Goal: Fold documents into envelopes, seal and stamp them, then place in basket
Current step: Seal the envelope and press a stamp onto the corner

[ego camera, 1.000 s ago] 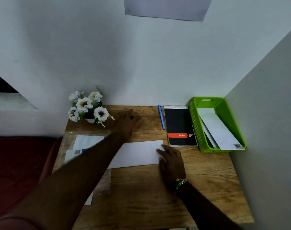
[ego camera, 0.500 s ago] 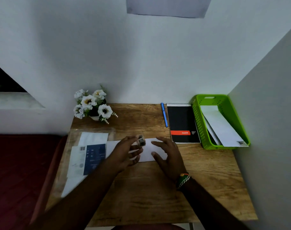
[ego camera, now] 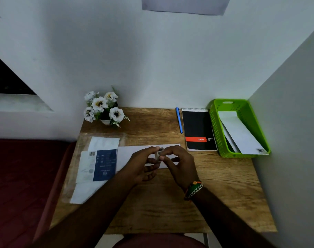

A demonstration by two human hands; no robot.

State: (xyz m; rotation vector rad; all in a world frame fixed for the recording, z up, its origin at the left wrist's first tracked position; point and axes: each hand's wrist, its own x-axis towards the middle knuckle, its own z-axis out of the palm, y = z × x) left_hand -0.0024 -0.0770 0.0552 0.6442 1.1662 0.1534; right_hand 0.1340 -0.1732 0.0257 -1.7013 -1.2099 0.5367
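A white envelope [ego camera: 129, 154] lies flat across the middle of the wooden table [ego camera: 215, 194]. Above it, my left hand [ego camera: 143, 167] and my right hand [ego camera: 179, 163] meet and both pinch a small grey stamp piece [ego camera: 158, 153] between thumbs and fingertips. The green basket [ego camera: 213, 126] stands at the back right with two white envelopes [ego camera: 240, 133] leaning inside it. On the left lies a clear sleeve with a blue-and-white printed sheet [ego camera: 104, 163] and white papers.
A black notebook [ego camera: 198, 129] with a red band lies left of the basket, a blue pen [ego camera: 179, 119] beside it. A small pot of white flowers [ego camera: 103, 109] stands at the back left. Walls close in behind and on the right.
My left hand came back from near the flower pot holding the small stamp piece. My right hand lifted off the envelope and joined it, so both now pinch the piece.
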